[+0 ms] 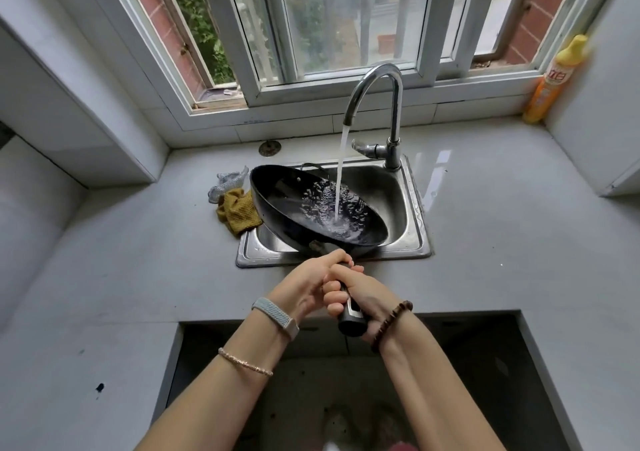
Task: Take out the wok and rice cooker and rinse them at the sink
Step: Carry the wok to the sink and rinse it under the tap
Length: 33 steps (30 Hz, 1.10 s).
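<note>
A black wok [294, 204] is held tilted over the steel sink [414, 229], its right side lower. Water runs from the chrome faucet [375, 80] into the wok's right half and splashes there. Both my hands grip the wok's dark handle [351, 319] in front of the sink. My left hand [308, 286] wraps the handle near the pan. My right hand [360, 298] holds it just behind, fingers curled round it. No rice cooker is in view.
A yellow cloth [239, 211] and a metal scourer [227, 184] lie on the counter left of the sink. A yellow-orange detergent bottle [554, 80] stands at the right window corner. A dark opening [485, 364] lies in the counter below my arms.
</note>
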Each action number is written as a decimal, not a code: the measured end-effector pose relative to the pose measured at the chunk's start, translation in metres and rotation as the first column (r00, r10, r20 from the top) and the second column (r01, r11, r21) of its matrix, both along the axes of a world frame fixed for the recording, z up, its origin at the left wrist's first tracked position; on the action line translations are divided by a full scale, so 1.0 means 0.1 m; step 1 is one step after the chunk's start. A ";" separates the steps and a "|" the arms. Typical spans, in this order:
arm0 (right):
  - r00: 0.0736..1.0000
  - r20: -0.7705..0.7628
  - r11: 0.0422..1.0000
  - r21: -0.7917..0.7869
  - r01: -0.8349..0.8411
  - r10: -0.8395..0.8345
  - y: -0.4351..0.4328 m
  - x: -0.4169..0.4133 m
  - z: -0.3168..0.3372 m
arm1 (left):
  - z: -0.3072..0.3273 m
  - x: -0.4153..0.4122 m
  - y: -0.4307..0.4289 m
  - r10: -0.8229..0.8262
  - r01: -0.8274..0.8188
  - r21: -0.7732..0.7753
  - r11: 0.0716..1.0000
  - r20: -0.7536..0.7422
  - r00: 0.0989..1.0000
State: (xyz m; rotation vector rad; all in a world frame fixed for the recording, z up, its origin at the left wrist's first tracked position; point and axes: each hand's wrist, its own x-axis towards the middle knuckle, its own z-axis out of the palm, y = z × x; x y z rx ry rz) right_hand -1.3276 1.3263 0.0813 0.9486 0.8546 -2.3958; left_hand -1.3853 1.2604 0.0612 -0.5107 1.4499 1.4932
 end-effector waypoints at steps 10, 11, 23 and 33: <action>0.997 -0.079 0.955 -0.297 -0.008 -0.016 -0.16 0.05 -0.03 | 0.07 -0.02 -0.20 0.019 -0.081 -0.236 0.968 -0.256 0.967; 0.996 -0.087 0.948 -0.317 -0.017 -0.012 -0.18 0.06 -0.04 | 0.08 -0.01 -0.22 0.014 -0.089 -0.255 0.963 -0.280 0.960; 0.988 -0.151 0.843 -0.535 -0.059 -0.027 -0.45 0.08 -0.07 | 0.27 0.06 -0.57 -0.134 -0.133 -0.431 0.893 -0.535 0.834; 0.971 -0.220 0.773 -0.631 -0.065 -0.097 -0.54 0.11 -0.03 | 0.43 0.03 -0.66 -0.269 -0.092 -0.514 0.853 -0.582 0.767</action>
